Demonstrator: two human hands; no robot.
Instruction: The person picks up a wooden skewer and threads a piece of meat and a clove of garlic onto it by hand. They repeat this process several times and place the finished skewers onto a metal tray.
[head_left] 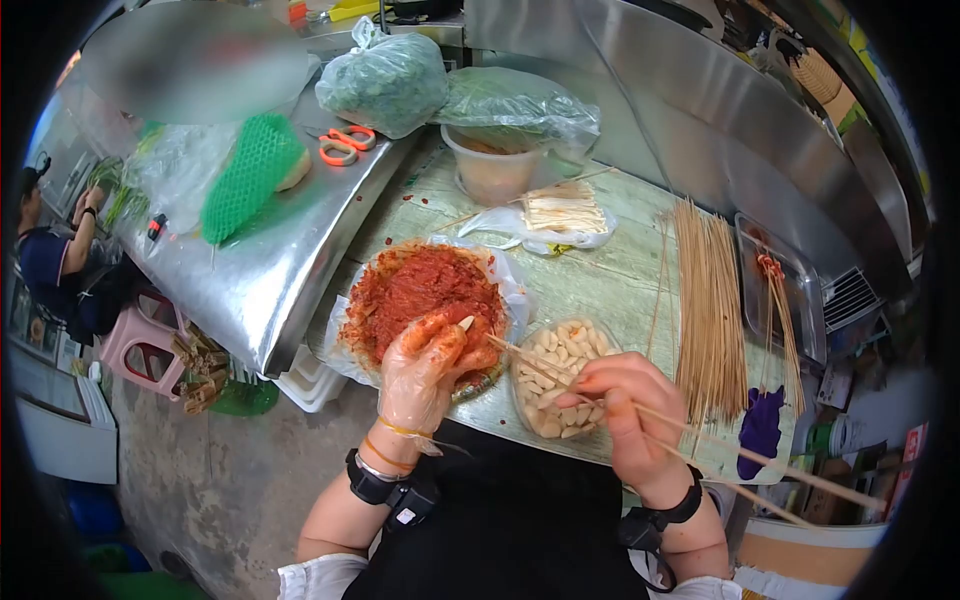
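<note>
My left hand [425,365], in a clear plastic glove stained red, is closed on a pale garlic clove [466,323] over the bowl of red minced meat [425,285]. My right hand [635,410] is bare, its fingers pinched round thin wooden skewers [720,445]. One skewer tip points at the left hand's fingertips. Beneath the skewers, between the two hands, stands a clear tub of peeled garlic cloves [562,352]. Many loose skewers [708,310] lie on the table to the right.
Behind the meat are a bundle of white mushrooms [565,212] and a plastic tub [492,170]. A metal tray [785,270] and purple cloth [761,430] lie right. Orange scissors [347,145] and green netting [248,180] rest on the steel counter. Another person [60,245] is far left.
</note>
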